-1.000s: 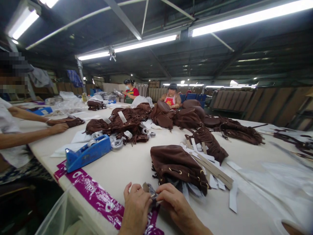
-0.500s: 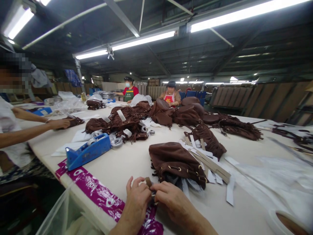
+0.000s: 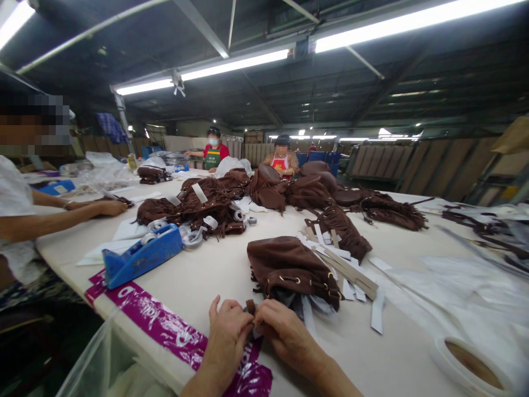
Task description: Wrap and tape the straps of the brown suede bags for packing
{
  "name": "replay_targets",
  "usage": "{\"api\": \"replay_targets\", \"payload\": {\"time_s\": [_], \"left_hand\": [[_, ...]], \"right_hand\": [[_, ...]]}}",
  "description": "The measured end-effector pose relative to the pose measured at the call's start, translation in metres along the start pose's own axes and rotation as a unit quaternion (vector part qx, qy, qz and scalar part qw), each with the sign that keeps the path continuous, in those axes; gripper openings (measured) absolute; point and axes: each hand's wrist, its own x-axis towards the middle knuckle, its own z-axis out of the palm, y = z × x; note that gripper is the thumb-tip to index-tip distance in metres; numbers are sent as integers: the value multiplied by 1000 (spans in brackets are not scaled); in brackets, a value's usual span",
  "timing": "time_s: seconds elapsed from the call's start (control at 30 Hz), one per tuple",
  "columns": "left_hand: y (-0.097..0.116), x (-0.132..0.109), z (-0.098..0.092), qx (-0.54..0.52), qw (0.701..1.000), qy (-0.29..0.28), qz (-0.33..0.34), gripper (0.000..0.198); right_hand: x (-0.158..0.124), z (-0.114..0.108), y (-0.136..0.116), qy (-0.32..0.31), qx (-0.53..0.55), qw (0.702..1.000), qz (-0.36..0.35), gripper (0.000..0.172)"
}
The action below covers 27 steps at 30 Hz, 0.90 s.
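Note:
My left hand and my right hand meet at the near edge of the table, fingertips pinched together. Between them, the end of a brown strap sticks up; the rest of it is hidden by my fingers. Just beyond my hands lies a brown drawstring bag with gold eyelets and fringe, its mouth toward me and clear plastic showing inside. Beneath my left forearm runs a purple printed plastic strip.
A blue tape dispenser sits at the left. White and grey card strips lie beside the bag, before a heap of brown bags. A roll of white tape is at near right. A co-worker's hand works at far left.
The view has shifted slightly, so most things sit a little further left. My hands stay together at the strap, the right one more closed around it. The co-worker's arm has moved a little.

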Motion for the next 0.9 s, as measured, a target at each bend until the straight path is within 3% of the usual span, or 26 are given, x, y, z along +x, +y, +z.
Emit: {"api": "replay_targets", "payload": {"time_s": [0.3, 0.57, 0.7, 0.83, 0.9], "left_hand": [[8, -2, -5, -90, 995, 11, -36, 18], [14, 5, 3, -72, 993, 21, -88, 16], [12, 6, 6, -71, 994, 26, -76, 15], [9, 4, 6, -59, 997, 27, -39, 16], [8, 4, 4, -47, 998, 26, -13, 18]], "right_hand": [[0, 11, -7, 68, 55, 991, 98, 16], [-1, 19, -6, 91, 41, 990, 104, 13], [-2, 19, -5, 97, 64, 984, 134, 11], [1, 7, -3, 72, 134, 974, 169, 51], [6, -3, -2, 43, 174, 966, 186, 47]]}}
